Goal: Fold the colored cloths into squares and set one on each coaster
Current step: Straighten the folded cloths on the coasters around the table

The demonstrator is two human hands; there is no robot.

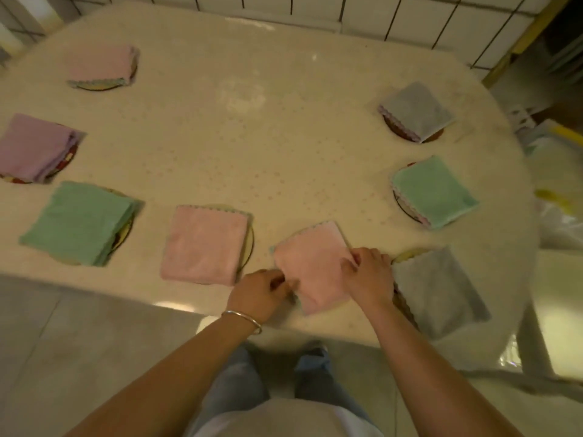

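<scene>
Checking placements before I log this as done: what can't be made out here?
Head view:
- Whether a coaster lies under the pink cloth both hands hold: cloth and hands cover that spot.
- Left hand fingertips: curled under.
- Coaster patterns: covered by the folded cloths.
- Purple cloth: cut by the left edge.

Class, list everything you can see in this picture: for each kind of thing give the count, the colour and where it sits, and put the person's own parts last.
Pink cloths: three; far left, near middle, and one in the hands.
Green cloths: two; near left, right.
Grey cloths: two; far right, near right edge.
Lilac cloth: one, left edge.
Coasters: seven partly visible, round, dark-rimmed, one under each laid cloth, e.g.; none visible under the held cloth.
Table: one, cream, speckled.
Wall tiles: white, behind table.
Bangle: one, silver, left wrist.
Left hand: pinches the held cloth's left edge.
Right hand: grips its right edge.
</scene>
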